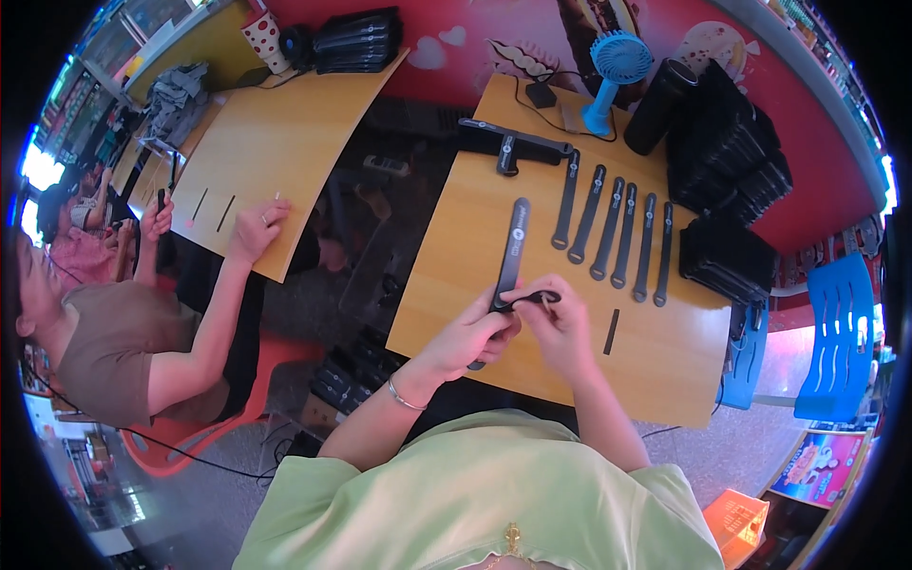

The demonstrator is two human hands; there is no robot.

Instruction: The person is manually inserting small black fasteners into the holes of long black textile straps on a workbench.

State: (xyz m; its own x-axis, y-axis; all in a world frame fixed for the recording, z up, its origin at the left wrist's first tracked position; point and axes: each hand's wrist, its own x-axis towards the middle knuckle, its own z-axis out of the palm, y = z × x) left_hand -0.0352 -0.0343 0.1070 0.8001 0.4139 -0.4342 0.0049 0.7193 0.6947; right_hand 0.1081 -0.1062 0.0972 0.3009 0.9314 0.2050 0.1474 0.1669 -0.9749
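Note:
A dark grey strap [514,242] with white print stands upright out of my left hand [478,337], which is closed round its lower part. My right hand [559,323] pinches a black strap end [534,297] that curves out from the left hand's grip. Whether this end belongs to the upright strap or to a second one, I cannot tell. Both hands are above the near part of the wooden table [446,275]. Beyond them lies a row of several similar straps [622,233], each with a rounded, slotted end. A short dark strip [611,332] rests right of my right hand.
More straps [513,144] lie crossed at the far left. A blue fan [617,66], black bottle [660,106] and black strap stacks [727,152] line the back right. Blue chairs [836,342] stand at right. Another person [161,342] works at the left table [285,133].

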